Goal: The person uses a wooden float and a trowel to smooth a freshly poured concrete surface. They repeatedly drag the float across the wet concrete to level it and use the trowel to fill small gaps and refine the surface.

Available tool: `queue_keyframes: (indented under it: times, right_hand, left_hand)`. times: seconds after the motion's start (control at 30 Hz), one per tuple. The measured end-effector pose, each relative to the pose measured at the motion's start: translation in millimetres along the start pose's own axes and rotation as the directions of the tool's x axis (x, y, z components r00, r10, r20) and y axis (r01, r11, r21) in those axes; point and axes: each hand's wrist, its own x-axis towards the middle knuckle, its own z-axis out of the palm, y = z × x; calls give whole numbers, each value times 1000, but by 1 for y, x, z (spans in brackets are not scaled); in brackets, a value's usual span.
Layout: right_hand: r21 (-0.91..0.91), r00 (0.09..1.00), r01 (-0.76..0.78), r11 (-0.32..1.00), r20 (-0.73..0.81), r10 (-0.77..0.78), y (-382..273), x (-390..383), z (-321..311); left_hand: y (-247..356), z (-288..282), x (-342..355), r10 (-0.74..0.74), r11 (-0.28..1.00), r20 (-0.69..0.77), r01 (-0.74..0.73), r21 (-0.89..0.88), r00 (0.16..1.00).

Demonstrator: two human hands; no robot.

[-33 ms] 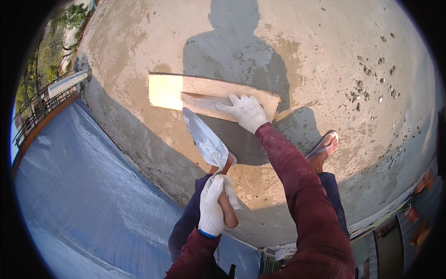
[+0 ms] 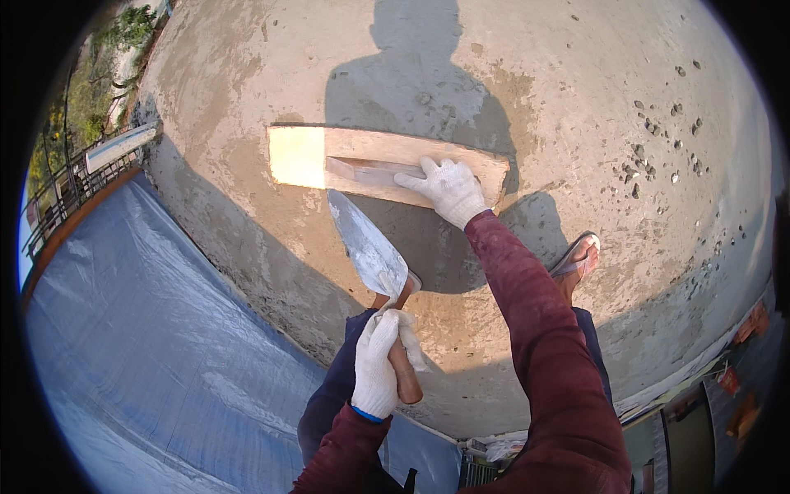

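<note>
A long wooden float (image 2: 296,156) lies flat on a wet cement surface (image 2: 559,74). My right hand (image 2: 448,189), in a white knit glove, is shut on the float's handle near its right end. My left hand (image 2: 376,366), also gloved, grips the wooden handle of a pointed steel trowel (image 2: 366,247). The trowel blade is smeared with grey mortar, and its tip points up toward the float's lower edge, just short of it. My shadow falls across the float and the cement behind it.
A blue tarp (image 2: 148,346) covers the lower left, beside the slab's sloped edge. My foot in a sandal (image 2: 576,259) stands on the cement at right. Loose pebbles (image 2: 650,156) are scattered at upper right. A railing (image 2: 58,206) and greenery lie far left.
</note>
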Motion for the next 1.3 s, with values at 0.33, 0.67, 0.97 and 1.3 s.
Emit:
queue_keyframes:
  times: [0.33,0.67,0.97,1.3]
  right_hand:
    - [127,565,-753,646,-376,734,200,-66,-107]
    - [183,797,-540,821,-203,569,7,-18,-9]
    - [107,853,-391,914,-332,403,101,195,-78]
    - [42,809,-588,808,12,588,13,86,-39]
  left_hand:
    - [18,-14,10,-63,991,39,67,-112,997]
    - [73,-7,8,-138,974,7,137,-181,990]
    - [112,-27,-1,-161,935,-9,150,-322,987]
    - [95,-27,13,-82,932,35,89,-352,996]
